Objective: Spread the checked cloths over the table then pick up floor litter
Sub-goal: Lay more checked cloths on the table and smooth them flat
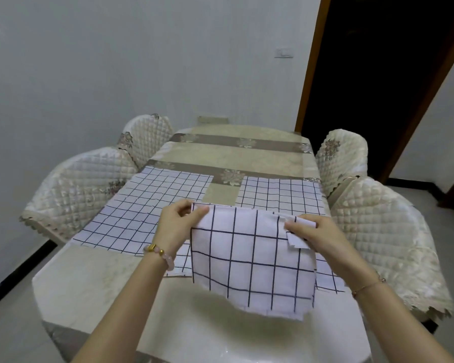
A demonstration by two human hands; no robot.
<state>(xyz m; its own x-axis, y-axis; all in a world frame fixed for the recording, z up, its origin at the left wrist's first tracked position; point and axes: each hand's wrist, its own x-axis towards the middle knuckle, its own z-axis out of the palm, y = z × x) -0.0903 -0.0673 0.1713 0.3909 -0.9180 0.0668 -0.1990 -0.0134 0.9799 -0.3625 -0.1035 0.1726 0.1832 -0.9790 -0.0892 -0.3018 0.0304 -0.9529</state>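
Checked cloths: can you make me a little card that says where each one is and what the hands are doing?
held cloth: lifted above the near end of the table, hanging down
left hand: pinches its top left corner
right hand: pinches its top right corner
left cloth: flat on the table's left side
right cloth: flat on the table's right side
gap: table shows between the flat cloths
chairs: two each side, quilted covers
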